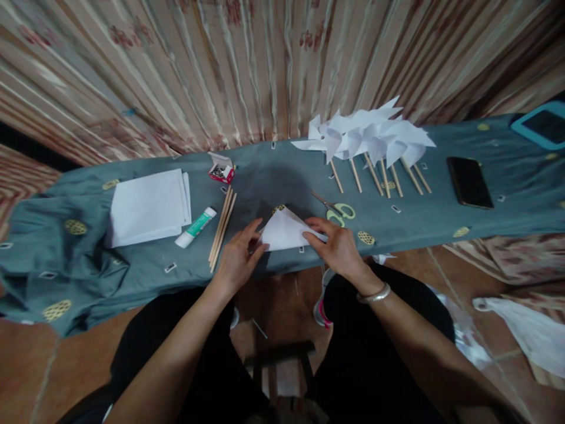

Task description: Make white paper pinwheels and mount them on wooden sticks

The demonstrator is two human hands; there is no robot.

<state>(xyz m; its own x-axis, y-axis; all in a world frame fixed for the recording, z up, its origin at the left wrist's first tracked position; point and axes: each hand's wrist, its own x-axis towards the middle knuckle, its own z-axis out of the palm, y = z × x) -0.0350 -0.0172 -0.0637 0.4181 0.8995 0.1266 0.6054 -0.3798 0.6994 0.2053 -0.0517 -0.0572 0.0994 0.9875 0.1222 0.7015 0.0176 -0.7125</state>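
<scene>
Folded white paper lies to the near left of the green-handled scissors, peak pointing away, long edge stretching from left hand to right hand, both equally close, each pinching a corner between thumb and fingers.

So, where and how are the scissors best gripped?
Probably by the green handles, coming from the right with the right hand: the scissors lie flat, handles to the right, while the blades point away to the upper left. That hand is close by, though its fingers are on the paper.
</scene>
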